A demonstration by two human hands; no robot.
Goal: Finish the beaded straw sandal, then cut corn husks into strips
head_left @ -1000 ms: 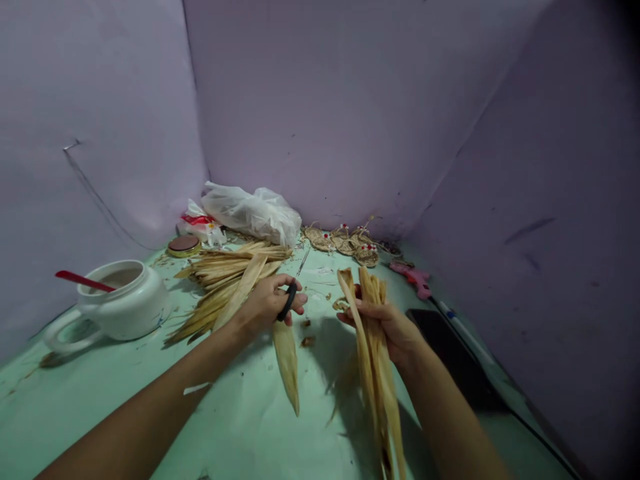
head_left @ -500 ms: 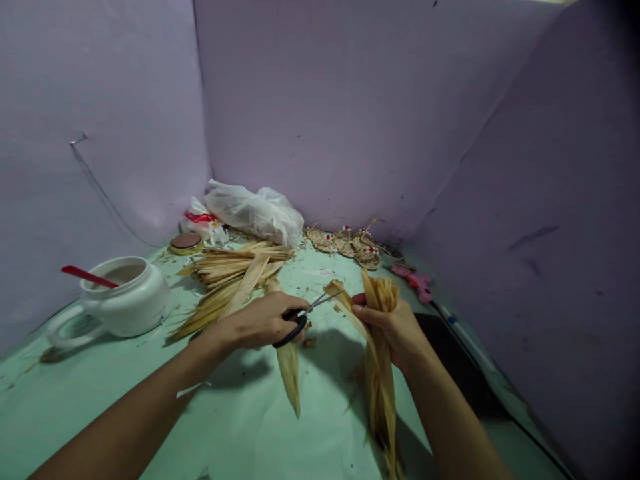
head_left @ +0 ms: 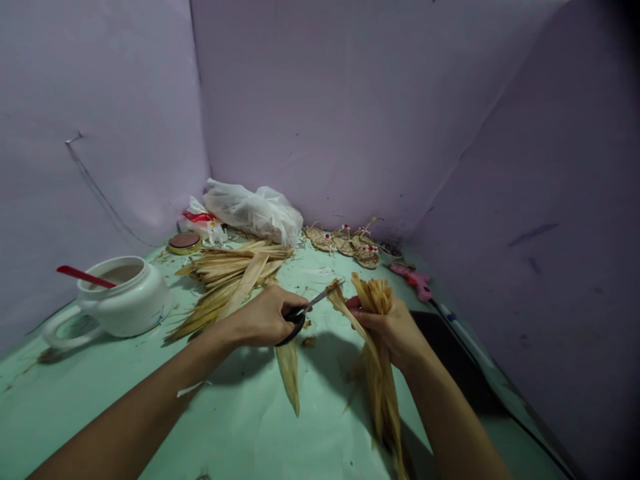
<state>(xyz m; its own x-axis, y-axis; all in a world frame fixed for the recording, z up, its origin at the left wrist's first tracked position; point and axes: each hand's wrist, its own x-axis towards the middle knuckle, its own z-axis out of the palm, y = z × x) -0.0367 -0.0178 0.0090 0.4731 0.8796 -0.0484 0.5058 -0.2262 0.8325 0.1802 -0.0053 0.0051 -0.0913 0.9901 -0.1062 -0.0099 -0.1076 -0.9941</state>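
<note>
My left hand (head_left: 273, 317) is closed around the black handles of the scissors (head_left: 296, 323), whose blades point right and touch the tip of a dried husk strip (head_left: 345, 308). That strip hangs out from a bundle of dried corn husks (head_left: 383, 373). My right hand (head_left: 393, 328) grips the bundle near its folded upper end, and the long tails hang toward the table's front. Beneath the scissors a single husk (head_left: 288, 380) lies on the pale green tabletop (head_left: 240, 413). To the left is a pile of flat husks (head_left: 235, 273), partly behind my left hand.
A white mug (head_left: 135, 303) with a red stick (head_left: 85, 275) stands at left. Behind are a round tin (head_left: 184, 242), a plastic bag (head_left: 255, 210) and woven pieces with red beads (head_left: 345, 243). A pink glue gun (head_left: 413, 279) and a black flat object (head_left: 445, 353) lie at right.
The scissors' blades have come together across the strip's tip. My right hand and the bundle have shifted slightly left, and the strip looks narrower.
</note>
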